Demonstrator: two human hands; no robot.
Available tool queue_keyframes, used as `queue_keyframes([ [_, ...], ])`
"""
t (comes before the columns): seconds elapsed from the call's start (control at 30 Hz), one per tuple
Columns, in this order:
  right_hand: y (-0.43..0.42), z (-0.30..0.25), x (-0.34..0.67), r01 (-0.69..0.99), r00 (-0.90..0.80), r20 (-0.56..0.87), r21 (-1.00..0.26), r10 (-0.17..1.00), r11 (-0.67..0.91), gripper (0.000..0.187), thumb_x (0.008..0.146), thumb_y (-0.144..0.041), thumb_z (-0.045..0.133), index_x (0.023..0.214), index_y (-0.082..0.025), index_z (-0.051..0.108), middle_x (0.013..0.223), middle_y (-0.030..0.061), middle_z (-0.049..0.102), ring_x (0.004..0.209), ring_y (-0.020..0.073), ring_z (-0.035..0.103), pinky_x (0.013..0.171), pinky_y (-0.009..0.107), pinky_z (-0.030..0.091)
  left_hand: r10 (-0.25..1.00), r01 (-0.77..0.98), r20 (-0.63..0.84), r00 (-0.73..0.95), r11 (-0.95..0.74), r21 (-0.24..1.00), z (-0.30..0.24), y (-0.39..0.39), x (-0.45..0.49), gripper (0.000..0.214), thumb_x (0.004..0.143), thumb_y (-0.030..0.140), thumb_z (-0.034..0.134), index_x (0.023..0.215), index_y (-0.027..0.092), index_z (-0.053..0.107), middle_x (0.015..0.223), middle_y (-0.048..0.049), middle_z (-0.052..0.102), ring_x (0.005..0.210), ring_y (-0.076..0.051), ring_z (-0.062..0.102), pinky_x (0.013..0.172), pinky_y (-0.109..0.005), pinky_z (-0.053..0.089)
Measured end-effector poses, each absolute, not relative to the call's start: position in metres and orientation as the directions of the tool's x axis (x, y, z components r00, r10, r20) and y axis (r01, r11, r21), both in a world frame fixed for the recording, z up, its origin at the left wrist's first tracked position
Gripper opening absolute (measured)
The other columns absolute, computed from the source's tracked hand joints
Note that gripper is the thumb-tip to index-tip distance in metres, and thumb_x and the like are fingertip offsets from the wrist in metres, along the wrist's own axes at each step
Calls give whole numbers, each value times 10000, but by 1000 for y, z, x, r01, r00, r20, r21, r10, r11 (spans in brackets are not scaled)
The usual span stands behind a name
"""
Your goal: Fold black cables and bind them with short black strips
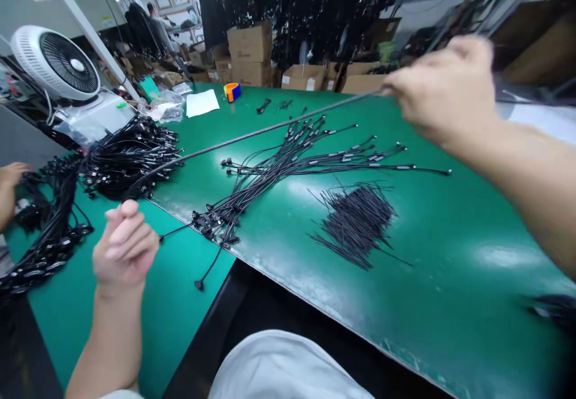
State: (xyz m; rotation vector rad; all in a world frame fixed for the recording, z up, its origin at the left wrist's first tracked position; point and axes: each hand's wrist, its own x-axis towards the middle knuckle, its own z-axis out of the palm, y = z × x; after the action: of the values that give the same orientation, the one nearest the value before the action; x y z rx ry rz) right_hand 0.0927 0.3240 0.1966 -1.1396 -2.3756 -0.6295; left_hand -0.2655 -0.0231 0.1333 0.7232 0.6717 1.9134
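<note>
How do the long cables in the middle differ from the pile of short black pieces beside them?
The long cables carry plugs at their ends; the short pieces look plain. The cables fan out widely; the pieces lie in one tight heap. Both are black and rest on the green mat.

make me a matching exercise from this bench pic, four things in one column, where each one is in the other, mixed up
Things
1. white fan
2. orange and blue tape roll
3. pile of short black tubes
4. long thin cable

Places
a. pinched in the right hand, stretched above the table
b. far left, behind the big cable heap
c. far edge of the green mat, beside the white paper
d. on the mat, nearer the person than the spread cable bundle

Pairs: 1-b, 2-c, 3-d, 4-a
</note>
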Motion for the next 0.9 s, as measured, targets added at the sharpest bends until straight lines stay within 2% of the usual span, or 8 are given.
queue_keyframes([
  [0.07,275,161,112,796,-596,428,203,679,570,382,988,-214,371,1301,-145,581,1032,148,703,846,262,652,610,330,404,870,-361,167,-464,-358,861,130,-12,-242,137,892,290,654,913,154,661,619,40,679,442,-25,587,420,-65,449],
  [0.13,210,127,119,639,-768,208,188,605,746,422,920,-128,399,1302,-139,579,993,111,721,658,188,625,475,281,264,876,-41,163,-454,-203,978,118,4,-201,218,897,339,643,985,145,690,858,-49,756,724,-116,719,645,-180,583],
  [0.2,151,108,121,424,-904,98,79,416,902,321,966,-189,389,1155,-163,648,917,66,720,644,145,627,484,266,285,946,201,177,-271,-124,972,101,19,-153,292,926,389,585,1061,159,705,1082,-93,742,1002,-179,703,899,-287,566],
  [0.27,115,105,124,398,-906,180,48,384,916,331,1006,-267,356,1019,-183,676,856,41,712,641,133,627,488,262,291,991,278,131,11,-129,952,84,28,-111,340,923,428,573,1116,180,703,1110,-88,733,1069,-197,663,1002,-337,501],
  [0.4,112,120,153,584,-762,409,97,503,806,420,1033,-423,341,905,-207,678,860,19,715,689,141,631,469,261,278,958,39,-50,284,40,998,68,32,-72,415,950,483,501,1086,144,698,642,7,565,665,-114,563,757,-271,504],
  [0.6,137,106,215,740,-625,422,52,657,670,616,1012,-596,208,941,-212,684,903,31,700,730,159,617,481,267,315,861,-294,-252,442,405,866,78,31,-82,337,843,436,688,885,102,686,576,64,367,482,-35,316,486,-168,382],
  [0.73,134,81,237,725,-628,384,-26,677,688,625,988,-644,226,1122,-214,659,996,64,709,802,183,642,529,281,374,914,-529,-277,297,399,749,92,33,-91,235,896,321,631,833,97,662,544,88,282,409,-13,223,382,-115,273],
  [0.9,110,54,241,625,-704,459,35,542,780,382,1034,-388,335,1112,-194,653,842,61,693,664,189,606,483,302,315,961,-727,-274,-37,162,667,102,46,-101,245,997,263,470,1116,135,641,576,72,395,414,-9,355,410,-98,299],
])
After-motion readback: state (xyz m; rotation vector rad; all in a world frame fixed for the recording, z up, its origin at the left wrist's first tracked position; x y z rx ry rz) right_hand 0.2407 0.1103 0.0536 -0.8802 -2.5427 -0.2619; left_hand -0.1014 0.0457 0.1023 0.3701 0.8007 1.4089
